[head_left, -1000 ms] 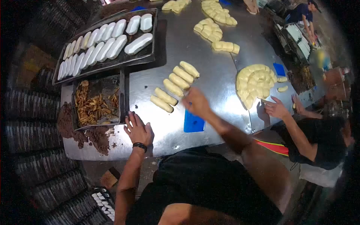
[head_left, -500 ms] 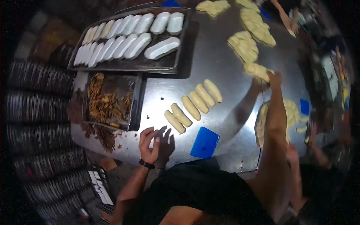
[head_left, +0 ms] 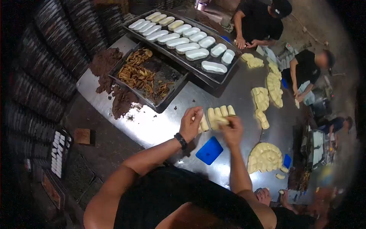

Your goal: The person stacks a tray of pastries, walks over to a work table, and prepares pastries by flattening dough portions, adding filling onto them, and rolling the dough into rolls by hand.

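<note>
Several pale dough rolls (head_left: pixel 224 111) lie in a row on the metal table (head_left: pixel 228 160). My left hand (head_left: pixel 191 122) is raised over the row's left end, fingers curled with the thumb near them; what it holds, if anything, is hidden. My right hand (head_left: pixel 231 129) is at the row's near side, blurred, its fingers closed on a piece of dough (head_left: pixel 222 121). A blue scraper (head_left: pixel 209 150) lies just in front of the hands.
A tray of white moulds (head_left: pixel 187 47) stands at the back, beside a tray of brown strips (head_left: pixel 139 74). Dough mounds (head_left: pixel 264 157) lie to the right. Co-workers (head_left: pixel 263 19) stand around the far and right edges. Racks (head_left: pixel 34 133) line the left.
The view has turned. My right hand has come back from the far dough pieces to the rolls with dough in it. My left hand has moved from the table's near edge to the row.
</note>
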A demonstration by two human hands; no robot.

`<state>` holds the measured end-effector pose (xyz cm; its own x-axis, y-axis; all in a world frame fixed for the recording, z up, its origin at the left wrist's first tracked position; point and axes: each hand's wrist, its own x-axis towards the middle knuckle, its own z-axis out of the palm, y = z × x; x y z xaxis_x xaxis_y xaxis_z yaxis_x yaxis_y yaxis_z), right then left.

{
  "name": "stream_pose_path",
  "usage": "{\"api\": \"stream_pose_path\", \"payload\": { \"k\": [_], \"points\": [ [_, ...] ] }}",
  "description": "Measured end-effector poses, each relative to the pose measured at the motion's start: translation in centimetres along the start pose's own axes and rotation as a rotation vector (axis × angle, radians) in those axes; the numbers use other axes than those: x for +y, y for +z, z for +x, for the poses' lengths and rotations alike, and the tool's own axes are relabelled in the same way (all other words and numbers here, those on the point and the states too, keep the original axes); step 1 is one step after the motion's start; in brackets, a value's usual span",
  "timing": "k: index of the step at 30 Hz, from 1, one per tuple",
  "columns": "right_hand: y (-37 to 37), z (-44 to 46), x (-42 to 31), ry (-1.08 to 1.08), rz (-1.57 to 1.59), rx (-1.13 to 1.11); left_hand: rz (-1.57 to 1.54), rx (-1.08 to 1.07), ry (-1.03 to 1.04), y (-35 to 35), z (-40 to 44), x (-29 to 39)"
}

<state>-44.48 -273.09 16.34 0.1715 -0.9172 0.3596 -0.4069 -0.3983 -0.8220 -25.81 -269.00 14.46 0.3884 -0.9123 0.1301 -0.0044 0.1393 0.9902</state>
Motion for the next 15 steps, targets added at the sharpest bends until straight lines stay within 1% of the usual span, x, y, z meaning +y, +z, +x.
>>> {"api": "stream_pose_path", "payload": {
  "k": [1,2,3,5,6,9,10,11,13,15],
  "points": [
    [3.2,-0.2,-2.6,-0.04,0.167,-0.13,-0.038,0.064,0.005,-0.2,0.1,1.1],
    [6.6,-0.8,-4.4,-0.076,0.254,-0.077,-0.174,0.197,0.092,-0.7,0.1,1.9],
    [9.5,-1.1,-6.0,-0.11,0.346,-0.02,-0.158,0.247,0.076,-2.1,0.1,3.1],
    [13.9,-1.4,-9.0,-0.188,0.345,0.177,-0.117,0.342,0.034,-5.3,-0.3,5.1],
    [15.4,-1.7,-10.3,-0.223,0.343,0.278,-0.187,0.442,0.163,-6.3,0.0,5.3],
    [17.8,-3.4,-12.7,0.208,0.601,0.103,-0.275,0.446,0.092,-12.0,-1.2,3.9],
    [18.5,-4.3,-13.0,0.184,0.616,0.094,-0.236,0.433,0.104,-14.3,-2.1,3.7],
    [19.1,-5.1,-13.5,0.288,0.617,0.05,-0.197,0.415,0.111,-16.9,-3.1,3.3],
    [20.0,-7.2,-14.6,0.501,0.616,-0.035,-0.106,0.485,-0.109,-21.0,-5.0,2.4],
    [22.8,-11.0,-12.1,0.589,0.221,-0.291,0.199,0.51,-0.368,-24.3,-6.0,2.3]
  ]
}}
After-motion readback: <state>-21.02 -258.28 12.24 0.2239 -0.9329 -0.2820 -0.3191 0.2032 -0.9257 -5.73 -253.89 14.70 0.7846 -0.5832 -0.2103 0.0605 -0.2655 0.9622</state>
